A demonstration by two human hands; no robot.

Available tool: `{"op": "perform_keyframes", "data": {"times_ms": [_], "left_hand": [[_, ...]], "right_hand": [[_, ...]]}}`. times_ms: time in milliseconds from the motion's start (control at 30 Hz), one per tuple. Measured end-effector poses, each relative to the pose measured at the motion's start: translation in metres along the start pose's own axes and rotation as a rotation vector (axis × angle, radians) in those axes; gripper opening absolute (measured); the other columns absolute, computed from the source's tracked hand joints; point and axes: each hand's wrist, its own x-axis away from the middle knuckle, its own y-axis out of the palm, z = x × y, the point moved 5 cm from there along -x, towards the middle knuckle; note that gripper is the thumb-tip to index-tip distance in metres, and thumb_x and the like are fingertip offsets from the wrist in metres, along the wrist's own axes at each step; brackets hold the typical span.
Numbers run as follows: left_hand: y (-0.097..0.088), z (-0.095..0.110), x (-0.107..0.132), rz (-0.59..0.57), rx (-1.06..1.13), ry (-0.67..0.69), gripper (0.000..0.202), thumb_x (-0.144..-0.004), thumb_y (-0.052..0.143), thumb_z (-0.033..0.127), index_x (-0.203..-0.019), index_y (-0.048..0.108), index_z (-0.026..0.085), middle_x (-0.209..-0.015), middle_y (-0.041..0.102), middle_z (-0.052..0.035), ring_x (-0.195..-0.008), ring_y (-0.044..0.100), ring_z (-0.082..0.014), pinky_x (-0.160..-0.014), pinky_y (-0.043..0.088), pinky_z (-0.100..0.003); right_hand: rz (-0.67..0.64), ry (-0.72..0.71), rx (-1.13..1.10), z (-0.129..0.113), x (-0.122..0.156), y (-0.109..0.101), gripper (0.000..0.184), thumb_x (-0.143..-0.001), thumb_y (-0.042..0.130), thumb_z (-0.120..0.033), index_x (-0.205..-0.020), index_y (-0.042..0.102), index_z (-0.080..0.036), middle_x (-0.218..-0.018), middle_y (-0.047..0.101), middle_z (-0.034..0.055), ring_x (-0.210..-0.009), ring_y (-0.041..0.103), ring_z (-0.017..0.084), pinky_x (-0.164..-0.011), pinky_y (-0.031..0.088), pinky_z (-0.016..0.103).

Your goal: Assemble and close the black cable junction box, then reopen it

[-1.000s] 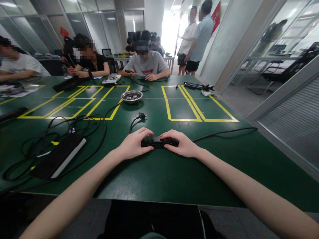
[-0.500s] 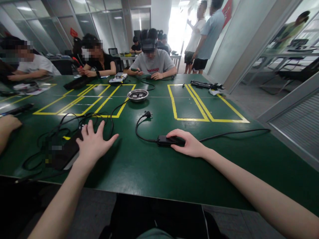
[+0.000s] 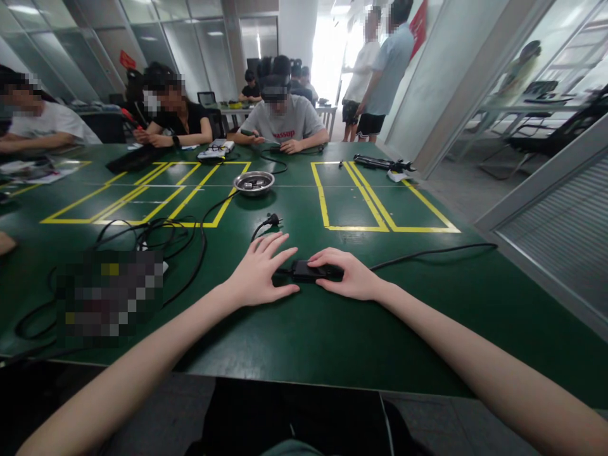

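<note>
A small black box with a cord at each end, like a power adapter, lies on the green table. My right hand grips its right part between thumb and fingers. At its left end is my left hand, fingers spread and holding nothing; whether it touches the cord there I cannot tell. The adapter's left cord runs behind my left fingers to a black plug farther back. From the right end a black cable stretches across the table.
At left lie coiled black cables and a blurred-out dark box. A metal bowl holding small metal parts stands mid-table between yellow tape outlines. A folded black tripod-like item lies farther back. Several people sit opposite.
My left hand has moved right, from beside the dark box to the adapter's left end. My right hand keeps its grip on the adapter. The view has shifted slightly.
</note>
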Motion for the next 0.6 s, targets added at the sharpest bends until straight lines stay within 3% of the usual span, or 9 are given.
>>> {"op": "perform_keyframes", "data": {"times_ms": [300,467,600], "left_hand": [[0.010,-0.002,-0.001,0.007,0.145,0.038,0.058,-0.083,0.081,0.044,-0.134,0.065,0.022,-0.145,0.062,-0.0168,-0.133,0.057,-0.0359,-0.113,0.045,-0.056],[0.015,0.002,-0.007,-0.043,0.191,0.047,0.039,-0.093,0.070,0.037,-0.128,0.065,0.020,-0.122,0.072,-0.0128,-0.113,0.066,-0.0291,-0.100,0.052,-0.045],[0.014,0.001,-0.013,-0.110,0.205,0.097,0.034,-0.096,0.066,0.038,-0.123,0.064,0.016,-0.114,0.072,-0.0131,-0.105,0.067,-0.0277,-0.092,0.054,-0.041]], "right_hand": [[-0.006,-0.001,-0.028,0.000,-0.001,0.001,0.029,-0.086,0.072,-0.018,-0.115,0.073,-0.022,-0.118,0.074,0.0110,-0.109,0.071,0.024,-0.099,0.058,0.045],[-0.041,0.031,-0.040,0.000,-0.001,0.000,0.038,-0.081,0.075,-0.016,-0.118,0.072,-0.023,-0.121,0.074,0.0102,-0.110,0.071,0.025,-0.100,0.057,0.046],[-0.057,0.034,-0.033,-0.002,-0.001,0.000,0.043,-0.078,0.074,-0.013,-0.120,0.069,-0.022,-0.123,0.073,0.0106,-0.112,0.070,0.025,-0.101,0.056,0.045]]}}
